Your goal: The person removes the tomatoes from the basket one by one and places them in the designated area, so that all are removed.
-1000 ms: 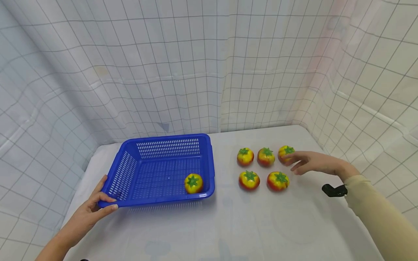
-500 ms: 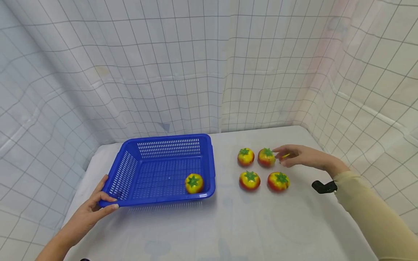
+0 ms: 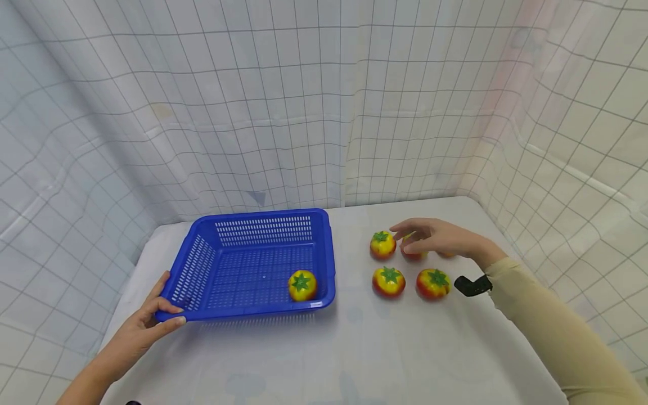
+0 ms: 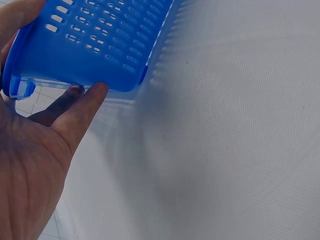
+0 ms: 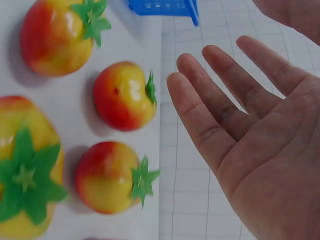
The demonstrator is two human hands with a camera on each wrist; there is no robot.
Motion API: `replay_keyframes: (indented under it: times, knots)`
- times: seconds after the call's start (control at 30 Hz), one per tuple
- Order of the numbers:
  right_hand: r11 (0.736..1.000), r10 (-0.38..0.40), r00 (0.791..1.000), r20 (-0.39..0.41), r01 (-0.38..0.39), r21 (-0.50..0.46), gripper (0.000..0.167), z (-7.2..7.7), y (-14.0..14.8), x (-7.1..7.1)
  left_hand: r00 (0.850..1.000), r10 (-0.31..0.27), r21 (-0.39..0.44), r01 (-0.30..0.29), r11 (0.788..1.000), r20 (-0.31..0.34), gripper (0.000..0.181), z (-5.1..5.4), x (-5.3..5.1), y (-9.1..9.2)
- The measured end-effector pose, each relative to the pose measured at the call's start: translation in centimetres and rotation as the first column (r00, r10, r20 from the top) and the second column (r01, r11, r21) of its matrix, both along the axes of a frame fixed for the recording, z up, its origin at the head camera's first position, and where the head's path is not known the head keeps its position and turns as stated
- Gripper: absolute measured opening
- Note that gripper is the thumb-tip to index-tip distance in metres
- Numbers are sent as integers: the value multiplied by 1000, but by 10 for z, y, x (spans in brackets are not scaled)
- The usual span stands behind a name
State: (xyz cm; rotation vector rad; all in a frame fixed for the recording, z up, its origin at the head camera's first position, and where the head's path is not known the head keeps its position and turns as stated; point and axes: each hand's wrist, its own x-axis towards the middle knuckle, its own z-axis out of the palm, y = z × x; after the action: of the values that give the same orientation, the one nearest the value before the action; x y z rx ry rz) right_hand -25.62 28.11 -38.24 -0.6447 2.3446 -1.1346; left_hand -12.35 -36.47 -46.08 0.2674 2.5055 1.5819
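My left hand (image 3: 134,334) holds the near left corner of a blue plastic basket (image 3: 253,311). In the left wrist view, its fingers touch the perforated wall (image 4: 95,45) near the bottom edge. One red-and-yellow toy tomato (image 3: 302,286) with a green star-shaped leaf sits inside, at the near right corner. My right hand (image 3: 442,236) hovers with spread fingers above the back row of toy tomatoes, holding nothing. It partly covers the middle tomato (image 3: 416,256) and mostly hides the right one (image 3: 446,255). The back left tomato (image 3: 382,245) lies just beyond its fingertips.
Two more toy tomatoes, the front left one (image 3: 388,282) and the front right one (image 3: 433,284), form a nearer row. A white cloth (image 3: 344,349) covers the table. Grid-patterned curtains (image 3: 273,112) hang at the back and both sides.
My right hand has moved left along the back row, from the right tomato to above the middle one. The left hand and basket have stayed in place.
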Motion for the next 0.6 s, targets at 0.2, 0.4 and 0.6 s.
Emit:
replay_keyframes:
  times: [0.2,0.4,0.6]
  knots:
    - [999,32,998,46,-30,-33,46,2,-28,-7,1000,4,4,-4,1000,5,20,1,1,1]
    - [999,54,996,74,-54,-6,49,5,-55,-13,1000,0,11,0,1000,0,19,2,2,2]
    - [989,139,988,62,-135,-66,49,-1,-78,-19,1000,3,-4,-3,1000,-1,20,2,2,1]
